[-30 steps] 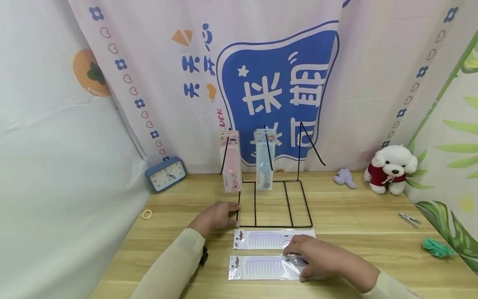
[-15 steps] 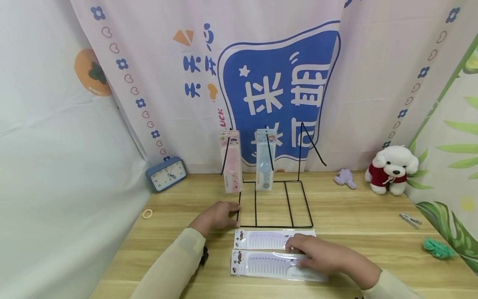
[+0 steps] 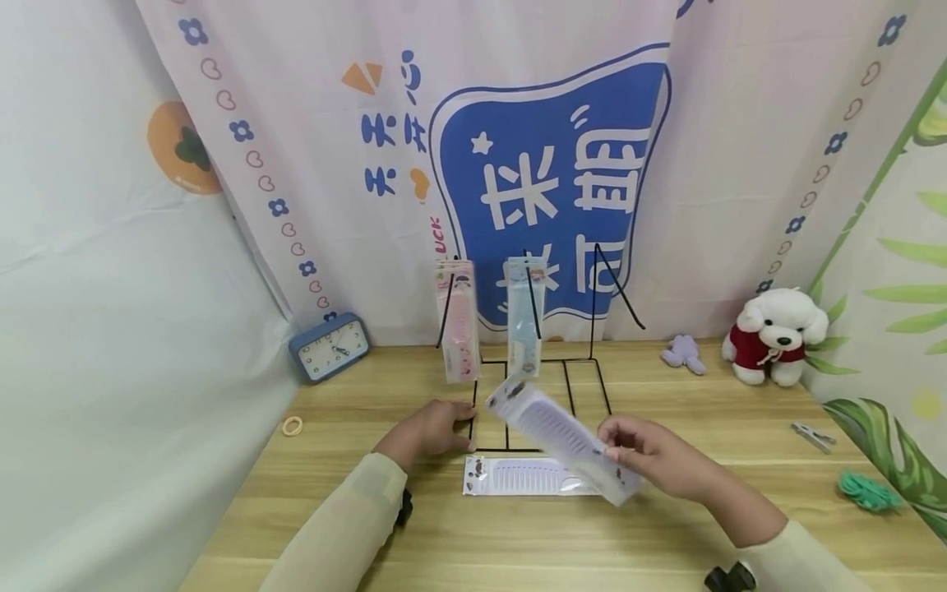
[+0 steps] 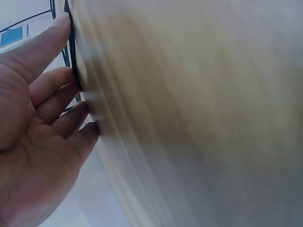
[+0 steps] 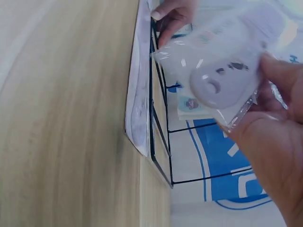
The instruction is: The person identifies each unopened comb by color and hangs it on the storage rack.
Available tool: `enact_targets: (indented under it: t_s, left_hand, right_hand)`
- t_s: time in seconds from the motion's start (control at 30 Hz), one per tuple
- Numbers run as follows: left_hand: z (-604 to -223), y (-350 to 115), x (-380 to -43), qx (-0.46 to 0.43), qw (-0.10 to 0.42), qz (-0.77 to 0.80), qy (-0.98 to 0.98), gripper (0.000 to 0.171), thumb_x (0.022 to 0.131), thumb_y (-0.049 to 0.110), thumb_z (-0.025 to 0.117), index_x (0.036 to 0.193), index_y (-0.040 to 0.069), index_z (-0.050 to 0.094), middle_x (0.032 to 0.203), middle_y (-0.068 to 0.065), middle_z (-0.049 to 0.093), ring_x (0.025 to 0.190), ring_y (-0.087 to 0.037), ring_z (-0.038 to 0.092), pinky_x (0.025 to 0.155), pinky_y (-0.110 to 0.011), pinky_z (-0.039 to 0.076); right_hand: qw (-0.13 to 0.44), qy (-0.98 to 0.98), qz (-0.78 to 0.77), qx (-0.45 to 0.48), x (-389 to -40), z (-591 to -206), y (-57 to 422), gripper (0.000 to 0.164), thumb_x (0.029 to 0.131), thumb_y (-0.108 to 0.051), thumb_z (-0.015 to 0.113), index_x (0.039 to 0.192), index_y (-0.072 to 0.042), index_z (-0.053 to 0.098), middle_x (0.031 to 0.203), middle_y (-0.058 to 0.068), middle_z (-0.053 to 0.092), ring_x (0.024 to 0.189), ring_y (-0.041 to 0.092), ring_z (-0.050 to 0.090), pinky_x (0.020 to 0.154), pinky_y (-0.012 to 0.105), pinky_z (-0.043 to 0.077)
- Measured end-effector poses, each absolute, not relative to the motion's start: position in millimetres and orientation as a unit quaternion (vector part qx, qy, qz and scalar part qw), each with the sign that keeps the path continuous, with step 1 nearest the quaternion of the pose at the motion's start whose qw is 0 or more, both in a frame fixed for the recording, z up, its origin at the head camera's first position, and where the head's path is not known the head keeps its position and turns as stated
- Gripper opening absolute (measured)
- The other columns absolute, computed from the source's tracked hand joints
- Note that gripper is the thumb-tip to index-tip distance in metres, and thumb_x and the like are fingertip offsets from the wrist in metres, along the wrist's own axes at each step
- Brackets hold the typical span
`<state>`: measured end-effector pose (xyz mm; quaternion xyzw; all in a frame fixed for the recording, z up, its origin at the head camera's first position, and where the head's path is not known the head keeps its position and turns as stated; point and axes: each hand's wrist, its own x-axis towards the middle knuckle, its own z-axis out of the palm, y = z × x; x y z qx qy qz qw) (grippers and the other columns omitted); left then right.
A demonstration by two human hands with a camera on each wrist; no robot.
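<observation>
My right hand (image 3: 654,450) pinches a purple comb in a clear packet (image 3: 558,432) by its handle end, tilted in the air over the rack's front. In the right wrist view the round hole of the comb's handle (image 5: 213,87) shows through the film. Flat on the table below lies another packed purple comb (image 3: 521,475). My left hand (image 3: 436,426) rests at the left side of the black wire rack (image 3: 506,411), its fingertips on the base wire (image 4: 72,47). Pink comb packets (image 3: 460,329) hang on the rack's left hook, blue comb packets (image 3: 524,325) on the middle one.
The rack's right hook (image 3: 620,288) has nothing on it. A blue clock (image 3: 329,347) and a wooden ring (image 3: 292,426) lie left. To the right are a purple toy (image 3: 682,352), a plush dog (image 3: 775,335), a clip (image 3: 812,436) and a green string bundle (image 3: 867,491).
My right hand has lifted the nearer purple comb packet off the table and swung it forward and up, tilting it. My left hand stays at the rack.
</observation>
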<state>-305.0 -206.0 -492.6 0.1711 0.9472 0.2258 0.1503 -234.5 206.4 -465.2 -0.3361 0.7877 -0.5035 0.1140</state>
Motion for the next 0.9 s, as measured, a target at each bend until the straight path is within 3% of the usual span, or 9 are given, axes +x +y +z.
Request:
enact_targets:
  t_s: [0.13,0.33,0.5,0.9]
  left_hand:
    - [-493,-206,-305,0.167,0.153,0.228,0.947,0.069,0.098,0.032,0.084,0.159,0.01,0.057,0.171,-0.006,0.048,0.162,-0.034,0.038,0.133,-0.052,0.034]
    - [-493,-205,-304,0.164,0.153,0.23,0.947,0.07,0.099,0.032,0.084,0.159,0.011,0.057,0.171,-0.006,0.047,0.163,-0.034,0.038,0.133,-0.052,0.033]
    - [-492,-204,-303,0.158,0.155,0.23,0.948,0.07,0.099,0.031,0.083,0.16,0.012,0.056,0.172,-0.004,0.046,0.163,-0.033,0.036,0.134,-0.052,0.032]
    - [-492,-205,-303,0.161,0.157,0.232,0.946,0.07,0.099,0.032,0.083,0.161,0.011,0.055,0.173,-0.006,0.046,0.163,-0.034,0.036,0.134,-0.053,0.032]
  right_hand:
    - [0.059,0.748,-0.584,-0.311,-238,-471,215,0.007,0.111,-0.004,0.06,0.116,0.001,0.059,0.11,0.003,0.068,0.101,0.009,0.069,0.086,0.029,0.064]
    - [0.036,0.705,-0.645,-0.294,-240,-482,226,0.009,0.11,0.003,0.056,0.116,0.01,0.053,0.116,-0.005,0.07,0.11,0.009,0.073,0.093,0.031,0.067]
    - [0.02,0.709,-0.652,-0.267,-239,-485,232,0.01,0.109,0.005,0.057,0.112,0.012,0.051,0.123,-0.008,0.072,0.114,0.009,0.073,0.091,0.033,0.067]
    - [0.02,0.724,-0.656,-0.214,-240,-489,240,0.004,0.109,0.006,0.057,0.11,0.009,0.054,0.122,-0.008,0.071,0.112,0.009,0.073,0.091,0.034,0.068]
